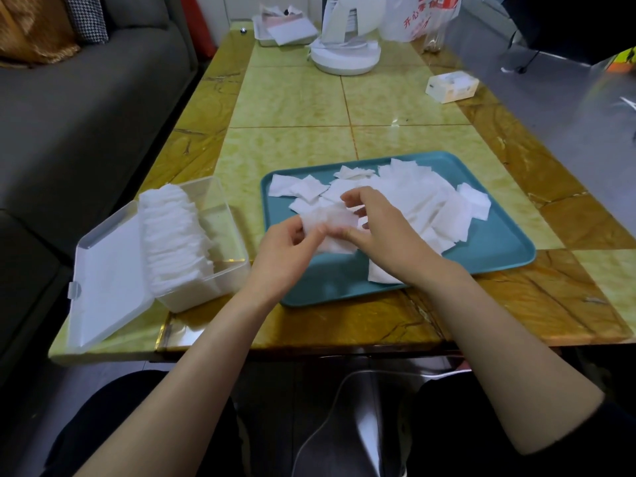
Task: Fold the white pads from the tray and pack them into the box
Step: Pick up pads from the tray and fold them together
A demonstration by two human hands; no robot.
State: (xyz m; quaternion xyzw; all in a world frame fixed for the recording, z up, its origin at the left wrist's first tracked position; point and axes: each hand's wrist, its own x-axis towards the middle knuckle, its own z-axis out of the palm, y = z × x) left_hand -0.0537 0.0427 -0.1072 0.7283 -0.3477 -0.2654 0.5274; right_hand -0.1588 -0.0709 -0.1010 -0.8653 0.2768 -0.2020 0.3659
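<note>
A teal tray (pixel 488 266) lies on the table in front of me, strewn with several loose white pads (pixel 423 197). Over its left half, both hands hold one white pad (pixel 330 223) between them. My left hand (pixel 285 249) pinches the pad's left edge with thumb and fingers. My right hand (pixel 382 228) grips its right side, fingers curled over the top. Left of the tray stands a clear plastic box (pixel 227 215) with its lid (pixel 106 273) hinged open to the left. A row of folded white pads (pixel 175 235) fills the box's left side.
A white fan base (pixel 344 56), a small white carton (pixel 451 86), a white plastic bag (pixel 420 15) and a tray of papers (pixel 285 29) sit at the table's far end. A grey sofa (pixel 86 108) runs along the left. My knees are below the table's near edge.
</note>
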